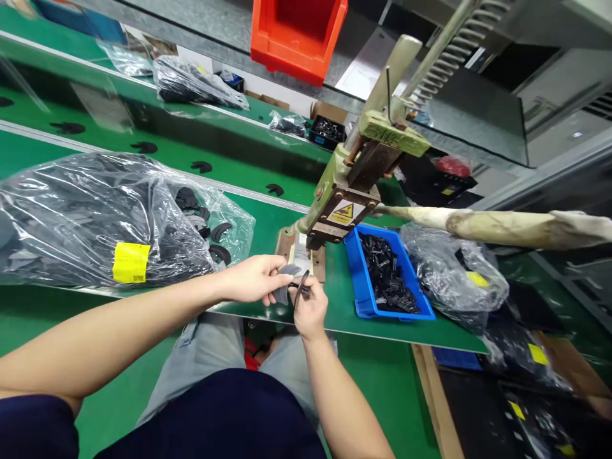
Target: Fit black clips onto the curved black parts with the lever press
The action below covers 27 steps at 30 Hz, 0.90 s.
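Observation:
My left hand (pixel 258 278) is closed on a grey curved piece (pixel 282 287), pinching it between thumb and fingers. Close beside it on the right, my right hand (pixel 310 306) grips a thin black part (pixel 301 290) that meets the grey piece. Both hands are at the bench's front edge, just before the base of a green hand press (pixel 342 197). A large clear bag (pixel 86 217) of dark curved pieces lies open to the left. Right of the press stands a blue bin (pixel 361 309) filled with small black parts.
The press lever (pixel 507 226) sticks out to the right. A red bin (pixel 299 64) sits on the shelf above. Dark curved pieces (pixel 201 167) are spaced along the green strip behind the bag. Another plastic bag (pixel 454 274) lies right of the blue bin.

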Each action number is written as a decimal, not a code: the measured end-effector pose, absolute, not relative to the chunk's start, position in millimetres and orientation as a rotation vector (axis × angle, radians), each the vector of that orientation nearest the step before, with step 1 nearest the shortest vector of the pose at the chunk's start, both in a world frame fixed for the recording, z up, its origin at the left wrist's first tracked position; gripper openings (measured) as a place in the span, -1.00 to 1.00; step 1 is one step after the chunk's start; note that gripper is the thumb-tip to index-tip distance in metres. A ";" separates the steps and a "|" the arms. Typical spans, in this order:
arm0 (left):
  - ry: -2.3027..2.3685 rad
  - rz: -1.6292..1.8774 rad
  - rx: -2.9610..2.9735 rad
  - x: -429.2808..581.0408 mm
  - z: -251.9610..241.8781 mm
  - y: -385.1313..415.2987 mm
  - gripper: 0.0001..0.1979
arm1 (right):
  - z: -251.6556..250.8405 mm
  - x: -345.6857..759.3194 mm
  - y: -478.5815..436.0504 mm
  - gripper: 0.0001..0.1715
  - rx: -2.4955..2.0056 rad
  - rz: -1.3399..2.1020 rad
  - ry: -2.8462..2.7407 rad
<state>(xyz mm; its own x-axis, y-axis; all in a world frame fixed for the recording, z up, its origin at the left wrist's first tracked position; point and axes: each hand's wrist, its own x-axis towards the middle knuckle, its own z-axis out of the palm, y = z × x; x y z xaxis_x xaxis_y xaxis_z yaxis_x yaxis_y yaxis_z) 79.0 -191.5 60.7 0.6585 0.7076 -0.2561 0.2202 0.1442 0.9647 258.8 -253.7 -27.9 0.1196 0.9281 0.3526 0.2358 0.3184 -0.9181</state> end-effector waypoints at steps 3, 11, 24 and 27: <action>0.835 0.392 1.409 80.7 63.9 -193.9 -0.63 | -29.2 259.7 -258.4 -0.81 -1.167 0.682 -1.355; 0.776 0.225 1.376 86.8 63.5 -182.4 -0.58 | -26.1 273.2 -268.5 -0.85 -1.192 0.583 -1.527; 0.944 0.544 2.131 79.0 55.3 -199.0 -0.57 | -5.1 292.2 -266.9 -0.88 -1.161 0.367 -1.923; 0.949 0.527 1.969 80.4 47.2 -199.2 -0.55 | -1.6 294.4 -270.4 -0.88 -1.118 0.397 -1.964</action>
